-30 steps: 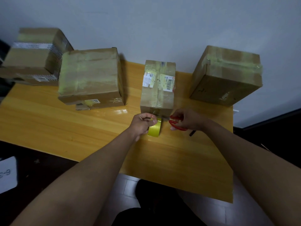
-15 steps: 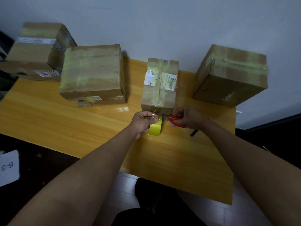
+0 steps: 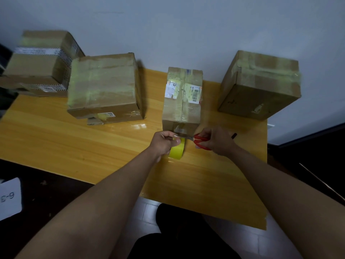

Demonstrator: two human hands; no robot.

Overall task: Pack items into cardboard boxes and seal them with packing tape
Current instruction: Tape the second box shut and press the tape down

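Yellow packing tape roll [image 3: 177, 150], upright on the wooden table [image 3: 56, 143], in the closed grip of the left hand [image 3: 164, 142], just near of the small taped box [image 3: 182, 101]. Red-handled scissors [image 3: 200, 140], in the closed grip of the right hand [image 3: 214, 140], blades at the clear strip running from roll to the box's near face. Three other taped boxes: two far left, one far right.

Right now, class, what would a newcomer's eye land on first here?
The red scissors in the right hand, cutting tape at the near end of the small middle box. Beside them, the left hand holds a yellow tape roll on the wooden table.
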